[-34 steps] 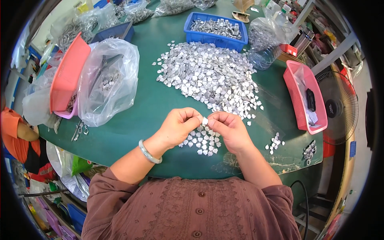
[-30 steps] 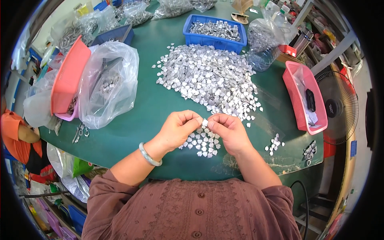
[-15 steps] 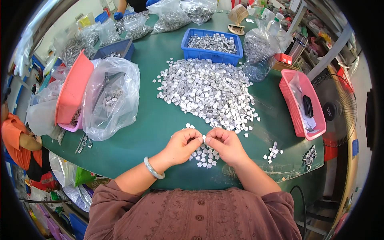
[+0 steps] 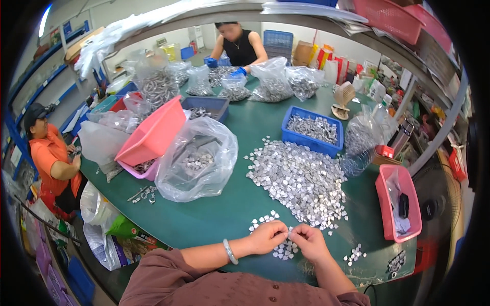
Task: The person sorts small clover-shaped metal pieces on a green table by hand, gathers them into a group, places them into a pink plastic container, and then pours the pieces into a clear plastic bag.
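My left hand (image 4: 269,237), with a pale bangle (image 4: 230,252) on the wrist, and my right hand (image 4: 310,243) meet close above the green table. Thumb and forefinger of each are pinched together. A small silver metal piece (image 4: 290,230) shows between the fingertips, mostly covered by them. Loose leaf-shaped pieces (image 4: 285,251) lie just beneath my hands, and a few others (image 4: 264,219) lie beyond my left hand. Farther off spreads a large heap of similar silver pieces (image 4: 301,178).
Behind the heap stands a blue basket (image 4: 312,145) of metal parts. A pink basket (image 4: 384,204) is at the right, beside a fan (image 4: 434,204). An open plastic bag (image 4: 219,178) and a tilted pink bin (image 4: 153,127) stand left. Two co-workers (image 4: 240,51) (image 4: 51,158) are nearby.
The view has tilted up and swung left, so the shelf and both co-workers now show more fully. My hands stay pinched together over the loose pieces.
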Action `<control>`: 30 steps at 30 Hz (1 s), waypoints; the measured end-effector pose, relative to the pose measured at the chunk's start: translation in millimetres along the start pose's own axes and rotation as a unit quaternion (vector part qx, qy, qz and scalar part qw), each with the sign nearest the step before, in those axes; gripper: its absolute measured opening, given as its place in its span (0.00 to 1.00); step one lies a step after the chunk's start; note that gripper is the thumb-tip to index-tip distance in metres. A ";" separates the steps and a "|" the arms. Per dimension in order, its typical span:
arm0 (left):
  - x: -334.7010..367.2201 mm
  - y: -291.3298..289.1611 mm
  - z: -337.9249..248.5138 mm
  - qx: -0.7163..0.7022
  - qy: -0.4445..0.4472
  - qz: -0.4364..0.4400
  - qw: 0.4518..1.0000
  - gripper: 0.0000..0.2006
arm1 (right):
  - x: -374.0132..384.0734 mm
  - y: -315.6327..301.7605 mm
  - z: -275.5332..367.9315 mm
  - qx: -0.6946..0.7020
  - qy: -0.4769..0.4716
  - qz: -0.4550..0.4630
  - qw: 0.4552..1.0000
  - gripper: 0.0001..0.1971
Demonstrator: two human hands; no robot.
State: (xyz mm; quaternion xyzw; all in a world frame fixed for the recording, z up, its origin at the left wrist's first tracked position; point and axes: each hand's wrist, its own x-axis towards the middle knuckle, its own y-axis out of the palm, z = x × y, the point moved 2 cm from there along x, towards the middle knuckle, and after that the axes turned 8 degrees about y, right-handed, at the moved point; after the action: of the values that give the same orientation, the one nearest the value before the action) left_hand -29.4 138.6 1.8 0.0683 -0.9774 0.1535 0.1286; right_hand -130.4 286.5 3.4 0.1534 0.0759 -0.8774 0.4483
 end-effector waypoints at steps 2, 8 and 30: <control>3.1 0.7 -10.6 -0.037 -0.055 0.009 0.998 0.07 | -0.3 -1.2 2.9 0.021 -0.034 -0.001 0.999 0.03; -3.2 2.5 -2.7 -0.017 0.003 -0.010 1.000 0.07 | -1.6 0.4 6.1 -0.018 -0.029 0.015 0.999 0.02; -26.9 -40.6 -0.1 0.274 0.073 -0.063 0.957 0.09 | -3.0 5.4 4.5 -0.350 -0.182 -0.042 0.918 0.03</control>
State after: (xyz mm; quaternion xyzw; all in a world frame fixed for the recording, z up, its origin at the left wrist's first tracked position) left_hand 3.4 102.9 6.1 0.1507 -0.8795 0.4118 0.1852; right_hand -125.3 284.4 8.7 -0.1794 0.3019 -0.8254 0.4420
